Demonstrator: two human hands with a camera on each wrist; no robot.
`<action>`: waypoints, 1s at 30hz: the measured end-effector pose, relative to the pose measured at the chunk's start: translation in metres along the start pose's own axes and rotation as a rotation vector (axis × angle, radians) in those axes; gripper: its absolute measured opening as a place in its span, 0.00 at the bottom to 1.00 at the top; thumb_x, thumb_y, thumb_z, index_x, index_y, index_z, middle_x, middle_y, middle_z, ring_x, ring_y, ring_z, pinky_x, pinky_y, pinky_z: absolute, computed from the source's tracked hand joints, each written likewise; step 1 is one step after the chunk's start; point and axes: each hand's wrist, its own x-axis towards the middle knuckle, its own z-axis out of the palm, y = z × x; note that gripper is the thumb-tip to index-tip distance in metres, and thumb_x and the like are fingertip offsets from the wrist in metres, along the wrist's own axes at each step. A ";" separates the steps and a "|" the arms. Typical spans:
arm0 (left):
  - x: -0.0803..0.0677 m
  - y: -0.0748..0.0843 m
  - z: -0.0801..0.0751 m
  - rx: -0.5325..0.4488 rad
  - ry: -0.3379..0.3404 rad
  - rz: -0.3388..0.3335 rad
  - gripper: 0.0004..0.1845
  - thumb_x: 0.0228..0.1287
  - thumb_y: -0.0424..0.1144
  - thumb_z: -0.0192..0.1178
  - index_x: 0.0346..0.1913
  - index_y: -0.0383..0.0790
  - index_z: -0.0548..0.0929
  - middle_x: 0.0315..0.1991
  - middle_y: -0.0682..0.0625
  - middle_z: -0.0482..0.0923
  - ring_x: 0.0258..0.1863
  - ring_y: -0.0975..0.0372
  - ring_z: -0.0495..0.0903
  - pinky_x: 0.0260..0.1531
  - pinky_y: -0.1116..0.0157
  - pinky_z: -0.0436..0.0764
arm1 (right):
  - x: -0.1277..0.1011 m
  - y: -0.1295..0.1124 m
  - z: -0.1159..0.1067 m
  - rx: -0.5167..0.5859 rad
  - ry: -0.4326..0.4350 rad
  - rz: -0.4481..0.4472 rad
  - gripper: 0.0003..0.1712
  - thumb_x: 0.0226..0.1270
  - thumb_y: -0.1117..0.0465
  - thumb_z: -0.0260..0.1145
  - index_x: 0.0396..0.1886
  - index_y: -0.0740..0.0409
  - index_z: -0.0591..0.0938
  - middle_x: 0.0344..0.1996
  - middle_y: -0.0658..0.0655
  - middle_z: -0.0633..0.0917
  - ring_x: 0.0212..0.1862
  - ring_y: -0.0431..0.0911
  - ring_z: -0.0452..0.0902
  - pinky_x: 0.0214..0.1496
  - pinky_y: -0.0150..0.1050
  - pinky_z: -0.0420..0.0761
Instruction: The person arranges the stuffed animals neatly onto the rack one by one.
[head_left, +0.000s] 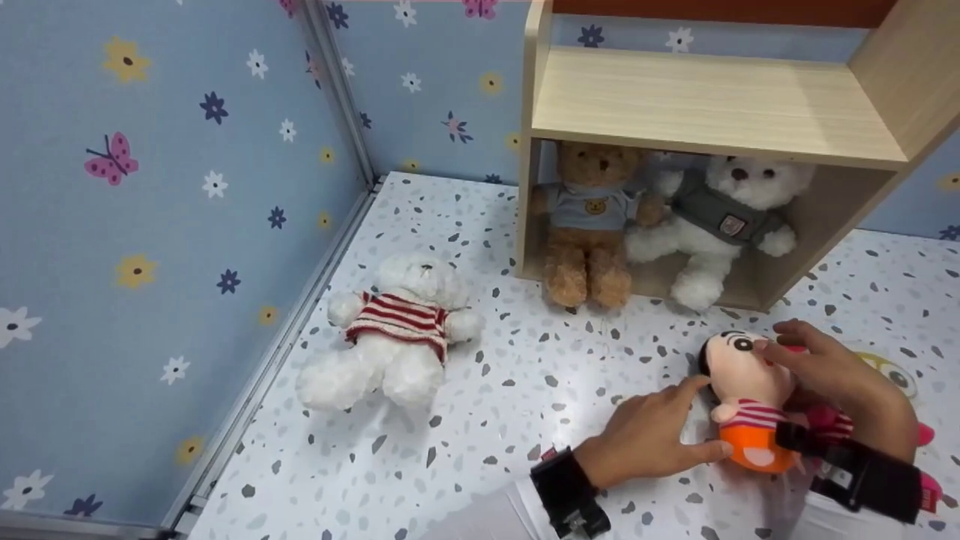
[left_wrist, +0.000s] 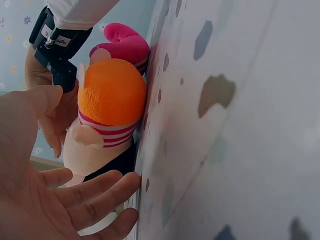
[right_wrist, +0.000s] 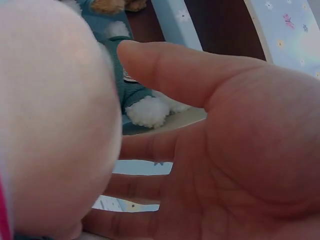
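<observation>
A plush boy doll [head_left: 750,375] with black hair, a pink-striped shirt and orange shorts lies face up at the right of the head view. My left hand [head_left: 645,435] is at its left side, thumb beside the orange shorts [left_wrist: 112,92] and fingers spread close to the head. On the other side, my right hand [head_left: 847,375] reaches over the face. The right wrist view shows that hand's [right_wrist: 240,140] thumb straight and its fingers reaching behind the doll's pale head [right_wrist: 55,120]. Part of the face is hidden by the right hand.
A white bear [head_left: 401,322] in a red-striped sweater lies at left on the speckled table [head_left: 510,420]. Behind stands a wooden shelf [head_left: 712,97], its lower compartment holding a brown bear [head_left: 585,247] and a white bear in grey [head_left: 712,225]. Another plush toy [head_left: 896,375] lies partly hidden behind my right hand.
</observation>
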 end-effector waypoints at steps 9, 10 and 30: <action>0.009 0.007 0.005 -0.040 -0.013 0.021 0.44 0.60 0.72 0.50 0.75 0.64 0.45 0.61 0.59 0.75 0.45 0.66 0.82 0.32 0.71 0.78 | 0.011 0.000 0.005 -0.019 -0.028 -0.022 0.54 0.64 0.27 0.49 0.75 0.60 0.48 0.66 0.75 0.64 0.53 0.57 0.75 0.50 0.44 0.77; 0.010 0.008 0.006 -0.040 -0.012 0.022 0.44 0.60 0.72 0.49 0.75 0.64 0.45 0.62 0.59 0.74 0.47 0.66 0.82 0.34 0.70 0.78 | 0.011 0.000 0.006 -0.011 -0.032 -0.023 0.54 0.64 0.28 0.50 0.75 0.60 0.49 0.65 0.74 0.66 0.50 0.55 0.77 0.48 0.42 0.78; 0.012 0.003 0.009 -0.294 0.067 -0.035 0.40 0.63 0.62 0.55 0.71 0.57 0.47 0.55 0.54 0.77 0.25 0.72 0.74 0.22 0.76 0.72 | 0.011 -0.016 0.018 0.198 -0.096 -0.058 0.46 0.66 0.32 0.54 0.72 0.55 0.54 0.61 0.69 0.70 0.48 0.53 0.79 0.47 0.48 0.83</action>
